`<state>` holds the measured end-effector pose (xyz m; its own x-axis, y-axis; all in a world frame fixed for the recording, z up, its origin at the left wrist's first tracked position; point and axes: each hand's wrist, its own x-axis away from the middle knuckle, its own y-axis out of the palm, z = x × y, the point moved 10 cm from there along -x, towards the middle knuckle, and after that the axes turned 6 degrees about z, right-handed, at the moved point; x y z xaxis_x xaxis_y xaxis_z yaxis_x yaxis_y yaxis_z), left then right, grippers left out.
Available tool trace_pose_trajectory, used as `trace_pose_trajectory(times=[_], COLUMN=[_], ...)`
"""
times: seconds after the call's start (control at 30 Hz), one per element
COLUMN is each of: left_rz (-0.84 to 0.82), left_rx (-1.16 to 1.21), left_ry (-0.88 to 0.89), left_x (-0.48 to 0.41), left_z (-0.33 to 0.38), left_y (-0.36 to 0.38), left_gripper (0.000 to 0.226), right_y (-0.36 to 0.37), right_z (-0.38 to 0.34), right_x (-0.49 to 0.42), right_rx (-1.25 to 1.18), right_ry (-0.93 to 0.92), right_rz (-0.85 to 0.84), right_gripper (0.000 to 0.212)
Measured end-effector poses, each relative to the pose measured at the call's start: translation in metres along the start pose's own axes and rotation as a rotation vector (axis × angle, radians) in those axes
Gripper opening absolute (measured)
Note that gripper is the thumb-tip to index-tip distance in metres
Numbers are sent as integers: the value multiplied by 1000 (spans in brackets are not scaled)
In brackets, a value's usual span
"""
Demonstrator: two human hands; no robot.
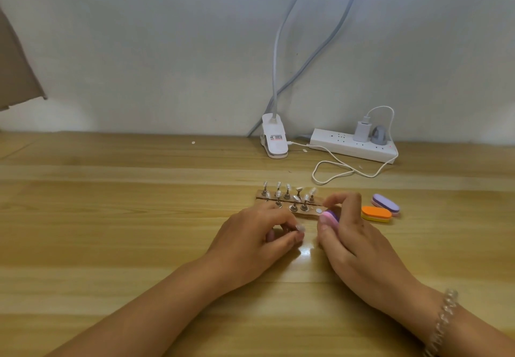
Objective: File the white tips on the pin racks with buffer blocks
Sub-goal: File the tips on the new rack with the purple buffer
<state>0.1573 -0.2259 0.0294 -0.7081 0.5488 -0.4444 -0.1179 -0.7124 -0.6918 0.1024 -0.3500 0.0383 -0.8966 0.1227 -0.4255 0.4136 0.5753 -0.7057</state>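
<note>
The wooden table (111, 203) carries two pin racks (303, 215) touching side by side, an orange buffer block (376, 213) and a purple buffer block (386, 204) near their right end, and, by the wall, a lamp clamp (274, 140), a power strip (354, 149) and a looped cable (334, 172).

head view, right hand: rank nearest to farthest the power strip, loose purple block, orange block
1. orange block, just right of the right hand
2. purple block, right, behind the orange one
3. power strip, far back
</note>
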Motion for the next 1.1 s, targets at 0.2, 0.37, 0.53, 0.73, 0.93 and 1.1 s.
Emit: trace_pose_trajectory(times=[0.2, 0.37, 0.53, 0.73, 0.93, 1.1], left_rz=[-14, -16, 58, 43, 6, 37], left_rx=[19, 29, 20, 32, 34, 45], left_ry=[11, 40, -25, -87, -86, -104], left_x=[0, 0, -1, -3, -3, -4], left_z=[0, 5, -5, -14, -14, -16], left_y=[1, 1, -7, -9, -5, -7], left_gripper=[13, 18, 13, 17, 16, 12], right_y=[-1, -1, 1, 2, -6, -6], right_z=[-11, -27, -27, -24, -14, -18], right_x=[1, 2, 4, 4, -3, -2], right_rx=[-17, 5, -44, -22, -96, -110], right_ry=[-108, -263, -267, -256, -142, -152], right_rz=[20, 38, -22, -45, 26, 11], right_gripper=[31, 33, 50, 47, 35, 40])
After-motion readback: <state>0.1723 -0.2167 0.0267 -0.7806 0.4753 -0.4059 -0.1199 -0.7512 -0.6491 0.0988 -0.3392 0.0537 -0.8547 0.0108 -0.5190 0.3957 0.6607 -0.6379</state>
